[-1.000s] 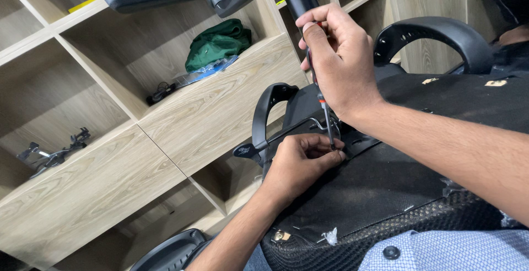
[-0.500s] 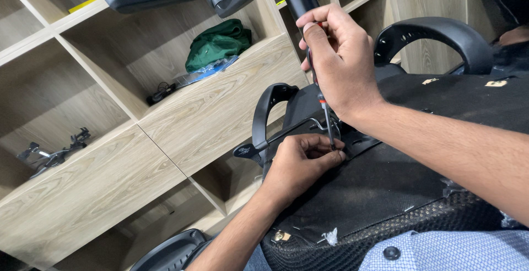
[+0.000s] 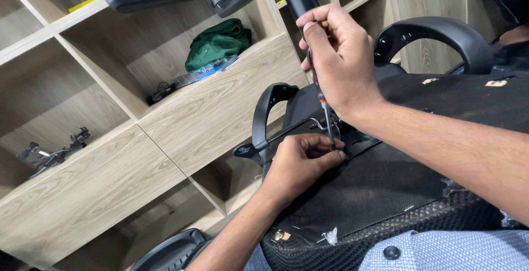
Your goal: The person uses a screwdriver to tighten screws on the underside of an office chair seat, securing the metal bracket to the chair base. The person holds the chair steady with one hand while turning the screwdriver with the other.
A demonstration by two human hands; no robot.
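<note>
Screwdriver point(image 3: 324, 103) stands nearly upright over the overturned black chair seat point(image 3: 397, 183), tip down, your right hand point(image 3: 339, 61) closed round its handle. Your left hand point(image 3: 300, 163) pinches shut at the tip (what it grips is hidden). Armrest point(image 3: 267, 114) and wooden shelving point(image 3: 182, 122) crowd the left; the frame cuts the seat off.

Light wood-grain open shelf unit point(image 3: 220, 111). Mid shelf: crumpled green cloth point(image 3: 217, 42) w/ clear plastic packet point(image 3: 206, 71) beside, black cable point(image 3: 160, 92). Lower-left compartment: small dark metal parts point(image 3: 52, 152).
</note>
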